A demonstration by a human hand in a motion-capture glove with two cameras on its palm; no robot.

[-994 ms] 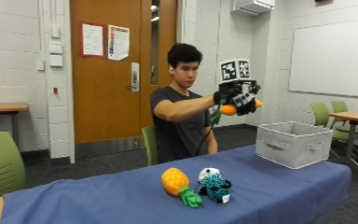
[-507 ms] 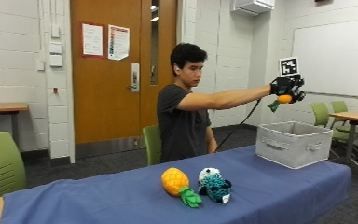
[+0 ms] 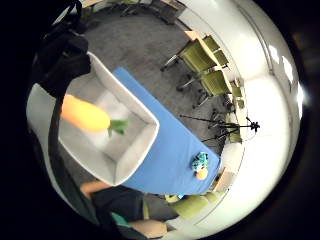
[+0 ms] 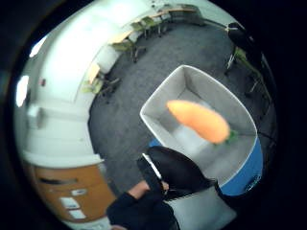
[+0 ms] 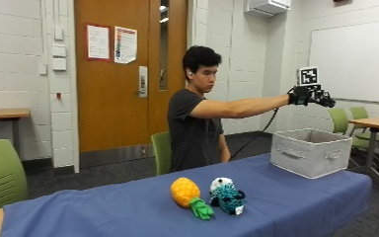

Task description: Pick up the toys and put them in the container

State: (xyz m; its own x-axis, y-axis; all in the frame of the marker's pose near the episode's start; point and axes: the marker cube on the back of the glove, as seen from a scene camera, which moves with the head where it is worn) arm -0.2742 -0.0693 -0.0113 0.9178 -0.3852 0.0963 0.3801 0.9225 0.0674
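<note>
Your gloved right hand (image 5: 311,95) is stretched out at the end of a straight arm, high above the grey fabric container (image 5: 310,152) that sits at the far end of the blue tabletop (image 5: 124,210). Its fingers are spread and hold nothing. In both palm views an orange carrot toy (image 4: 199,120) with a green leafy end shows in mid-air, apart from the hand, directly over the open mouth of the container, whose pale floor lies behind it; in the outside view the carrot toy cannot be made out.

Two toys lie on the tabletop, well apart from the container and nearer the middle of the cloth. A yellow pineapple toy (image 5: 187,194) lies on its side, its green crown pointing toward the front edge. Just beside it, touching or nearly so, a teal and white plush toy (image 5: 227,195) rests with its white part toward you.

You sit behind the tabletop in a dark shirt, your body turned toward the container. A green chair (image 5: 162,152) shows behind you.
</note>
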